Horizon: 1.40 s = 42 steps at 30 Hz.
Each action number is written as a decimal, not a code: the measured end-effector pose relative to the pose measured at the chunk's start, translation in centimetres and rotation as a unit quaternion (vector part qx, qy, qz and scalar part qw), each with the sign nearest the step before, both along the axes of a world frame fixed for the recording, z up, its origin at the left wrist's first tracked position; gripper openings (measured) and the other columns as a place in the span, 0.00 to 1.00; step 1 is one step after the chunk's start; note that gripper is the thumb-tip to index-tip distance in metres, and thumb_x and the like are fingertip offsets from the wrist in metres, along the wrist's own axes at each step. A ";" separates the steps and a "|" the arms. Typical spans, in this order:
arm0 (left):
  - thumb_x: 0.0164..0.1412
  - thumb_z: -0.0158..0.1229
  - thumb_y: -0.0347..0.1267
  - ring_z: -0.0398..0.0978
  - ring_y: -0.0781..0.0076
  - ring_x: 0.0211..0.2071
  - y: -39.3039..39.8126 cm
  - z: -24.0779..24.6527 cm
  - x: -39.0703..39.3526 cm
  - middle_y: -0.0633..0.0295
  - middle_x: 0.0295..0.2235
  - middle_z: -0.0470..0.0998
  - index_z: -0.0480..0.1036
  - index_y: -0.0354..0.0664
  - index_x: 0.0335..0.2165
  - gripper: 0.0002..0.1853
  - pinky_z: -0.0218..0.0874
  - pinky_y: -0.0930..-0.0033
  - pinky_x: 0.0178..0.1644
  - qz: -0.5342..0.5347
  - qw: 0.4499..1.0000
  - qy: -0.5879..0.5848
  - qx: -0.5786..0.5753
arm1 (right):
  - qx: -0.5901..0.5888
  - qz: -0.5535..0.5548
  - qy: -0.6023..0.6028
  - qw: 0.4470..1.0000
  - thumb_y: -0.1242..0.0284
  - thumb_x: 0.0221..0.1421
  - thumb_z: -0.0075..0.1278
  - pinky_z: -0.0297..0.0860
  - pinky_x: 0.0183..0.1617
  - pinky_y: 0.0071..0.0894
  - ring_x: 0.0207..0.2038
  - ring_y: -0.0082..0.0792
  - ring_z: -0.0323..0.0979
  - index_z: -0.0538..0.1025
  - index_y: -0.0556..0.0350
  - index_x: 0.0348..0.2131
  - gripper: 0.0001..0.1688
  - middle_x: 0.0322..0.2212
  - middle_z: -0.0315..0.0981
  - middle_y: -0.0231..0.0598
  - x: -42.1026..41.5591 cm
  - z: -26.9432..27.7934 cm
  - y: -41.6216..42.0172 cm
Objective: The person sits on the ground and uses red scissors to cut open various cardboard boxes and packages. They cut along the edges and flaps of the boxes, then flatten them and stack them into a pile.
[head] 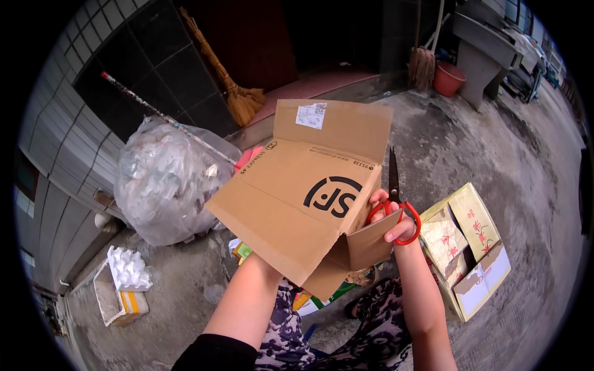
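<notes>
A brown cardboard carton [278,181] is held up before me, tilted, with its end flaps spread outward. Black print marks its side, and a white label [312,115] is stuck to the far flap. My right hand [394,221] grips red-handled scissors [394,185], their dark blades together and pointing away from me. The fingers of this hand also touch a small side flap [375,241] of the carton. My left forearm [246,301] reaches under the carton's near left edge, where the carton hides the hand itself.
A clear plastic sack [162,185] of refuse stands left, a pole [162,116] across it. A foam box [109,297] lies near left; a torn yellowish carton [468,259] sits right. By the doorway lean a straw broom [243,102] and a mop [422,67], beside a red bucket [448,79].
</notes>
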<state>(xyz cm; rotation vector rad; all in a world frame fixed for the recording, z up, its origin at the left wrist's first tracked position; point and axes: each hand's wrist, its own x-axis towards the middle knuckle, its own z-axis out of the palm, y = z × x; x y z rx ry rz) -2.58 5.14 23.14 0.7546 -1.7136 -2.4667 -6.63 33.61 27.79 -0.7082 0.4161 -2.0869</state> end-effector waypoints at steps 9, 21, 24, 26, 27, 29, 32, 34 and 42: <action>0.66 0.49 0.32 0.74 0.66 0.44 -0.8 -0.2 0.5 0.55 0.44 0.74 0.60 0.36 0.56 0.22 0.69 0.64 0.45 0.052 0.999 0.013 0.003 | 0.176 0.021 0.100 0.979 0.87 0.20 0.63 0.62 0.37 0.17 0.31 0.22 0.72 0.68 0.60 0.48 0.47 0.25 0.75 0.29 1.6 0.7 -0.9; 0.66 0.49 0.32 0.74 0.66 0.44 -6.9 2.0 7.9 0.55 0.45 0.74 0.59 0.36 0.56 0.22 0.69 0.64 0.45 0.146 0.989 0.032 -0.003 | 0.274 -0.005 0.131 0.953 0.82 0.15 0.58 0.60 0.53 0.25 0.44 0.27 0.69 0.74 0.53 0.42 0.42 0.40 0.73 0.28 0.9 -0.2 -1.1; 0.66 0.49 0.32 0.74 0.66 0.44 -8.0 1.4 11.1 0.55 0.45 0.74 0.59 0.36 0.56 0.22 0.69 0.64 0.45 0.173 0.984 0.035 -0.002 | 0.310 -0.001 0.062 0.949 0.85 0.14 0.57 0.61 0.55 0.25 0.45 0.29 0.70 0.74 0.55 0.42 0.43 0.40 0.73 0.29 1.6 0.5 -1.3; 0.66 0.49 0.32 0.74 0.66 0.44 -8.2 0.4 13.2 0.55 0.45 0.74 0.59 0.36 0.56 0.22 0.69 0.64 0.45 0.186 0.982 0.039 -0.004 | 0.331 0.002 0.063 0.941 0.87 0.14 0.55 0.61 0.55 0.26 0.46 0.31 0.70 0.73 0.56 0.43 0.44 0.41 0.73 0.29 1.7 -0.5 -1.6; 0.66 0.49 0.32 0.74 0.66 0.44 -8.1 0.2 14.4 0.55 0.45 0.74 0.59 0.36 0.56 0.22 0.69 0.64 0.45 0.193 0.980 0.043 -0.006 | 0.339 0.011 0.076 0.938 0.86 0.13 0.55 0.61 0.55 0.26 0.47 0.30 0.69 0.73 0.55 0.43 0.45 0.42 0.73 0.30 1.8 -0.8 -2.0; 0.66 0.49 0.33 0.73 0.67 0.45 -7.9 -0.2 16.0 0.57 0.46 0.73 0.59 0.37 0.56 0.23 0.68 0.64 0.46 0.194 0.978 0.068 -0.015 | 0.355 0.031 0.102 0.929 0.84 0.12 0.56 0.61 0.55 0.26 0.48 0.30 0.67 0.72 0.55 0.43 0.45 0.44 0.72 0.31 2.1 -1.3 -2.8; 0.67 0.48 0.31 0.70 0.69 0.50 -6.5 2.2 17.5 0.59 0.51 0.70 0.58 0.39 0.58 0.23 0.64 0.66 0.51 0.166 0.971 0.170 -0.012 | 0.351 0.009 0.095 0.931 0.84 0.12 0.55 0.61 0.55 0.27 0.48 0.31 0.68 0.73 0.55 0.43 0.46 0.43 0.72 0.30 2.1 -1.8 -2.8; 0.66 0.48 0.31 0.71 0.69 0.49 -6.2 4.7 18.6 0.59 0.50 0.71 0.60 0.38 0.56 0.22 0.64 0.64 0.51 0.148 0.973 0.173 -0.037 | 0.345 0.018 0.079 0.935 0.84 0.11 0.55 0.62 0.54 0.26 0.47 0.31 0.69 0.73 0.55 0.44 0.46 0.41 0.72 0.30 2.2 -1.8 -3.0; 0.62 0.54 0.44 0.68 0.68 0.49 -12.6 3.5 20.8 0.55 0.51 0.70 0.62 0.42 0.54 0.27 0.62 0.57 0.51 0.301 0.949 0.072 -0.064 | 0.347 0.060 0.082 0.932 0.86 0.14 0.56 0.64 0.54 0.29 0.46 0.32 0.71 0.73 0.57 0.44 0.44 0.39 0.74 0.31 2.4 -3.0 -3.1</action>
